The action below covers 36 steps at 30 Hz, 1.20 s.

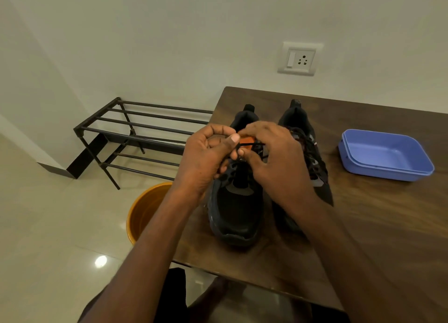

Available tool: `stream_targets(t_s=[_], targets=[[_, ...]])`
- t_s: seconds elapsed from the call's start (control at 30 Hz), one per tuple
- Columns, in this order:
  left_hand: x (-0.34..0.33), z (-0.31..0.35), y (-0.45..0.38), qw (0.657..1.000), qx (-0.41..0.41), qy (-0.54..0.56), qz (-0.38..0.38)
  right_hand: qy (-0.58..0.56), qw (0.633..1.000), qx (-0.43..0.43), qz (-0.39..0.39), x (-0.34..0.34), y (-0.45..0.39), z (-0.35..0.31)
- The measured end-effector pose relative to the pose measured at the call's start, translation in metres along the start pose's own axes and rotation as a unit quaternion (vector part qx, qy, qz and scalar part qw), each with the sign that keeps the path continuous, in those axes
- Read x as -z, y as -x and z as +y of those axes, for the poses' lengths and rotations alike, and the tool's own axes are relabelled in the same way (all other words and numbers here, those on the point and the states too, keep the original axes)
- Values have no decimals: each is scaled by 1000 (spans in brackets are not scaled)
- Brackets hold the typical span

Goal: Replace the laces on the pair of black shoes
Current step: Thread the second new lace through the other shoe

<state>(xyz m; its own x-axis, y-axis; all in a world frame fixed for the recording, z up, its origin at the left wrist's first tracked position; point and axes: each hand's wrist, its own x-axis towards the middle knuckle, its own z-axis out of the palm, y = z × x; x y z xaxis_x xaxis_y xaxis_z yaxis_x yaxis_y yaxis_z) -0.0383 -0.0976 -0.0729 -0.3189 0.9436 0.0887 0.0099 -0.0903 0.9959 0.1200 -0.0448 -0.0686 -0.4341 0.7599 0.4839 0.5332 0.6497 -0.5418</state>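
Observation:
Two black shoes stand side by side on a dark wooden table [378, 225], toes toward me. Over the left shoe [236, 213], near its orange tongue label, both my hands work a thin black lace [249, 145]. My left hand [206, 158] pinches the lace between thumb and curled fingers. My right hand [274, 158] pinches the same lace just beside it. The right shoe [308, 148] still carries a dark lace with red flecks and is partly hidden behind my right forearm.
A blue plastic tub [385, 155] sits on the table to the right of the shoes. Left of the table, an orange bucket [145, 211] stands on the tiled floor. A black metal shoe rack [135, 133] stands against the wall, and a wall socket [300, 58] is above the table.

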Motion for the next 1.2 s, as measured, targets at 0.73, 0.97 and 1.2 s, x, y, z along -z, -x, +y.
stream_targets(t_s=[0.73, 0.97, 1.2], targets=[[-13, -27, -7, 935, -112, -334, 50, -85, 996, -21, -8, -11, -1, 10], [-14, -24, -3, 952, -18, -280, 122, 8, 1000, -18, -20, -19, 2, 19], [-10, -19, -3, 961, 18, -243, 135, 39, 999, -29, 4, -24, -1, 18]])
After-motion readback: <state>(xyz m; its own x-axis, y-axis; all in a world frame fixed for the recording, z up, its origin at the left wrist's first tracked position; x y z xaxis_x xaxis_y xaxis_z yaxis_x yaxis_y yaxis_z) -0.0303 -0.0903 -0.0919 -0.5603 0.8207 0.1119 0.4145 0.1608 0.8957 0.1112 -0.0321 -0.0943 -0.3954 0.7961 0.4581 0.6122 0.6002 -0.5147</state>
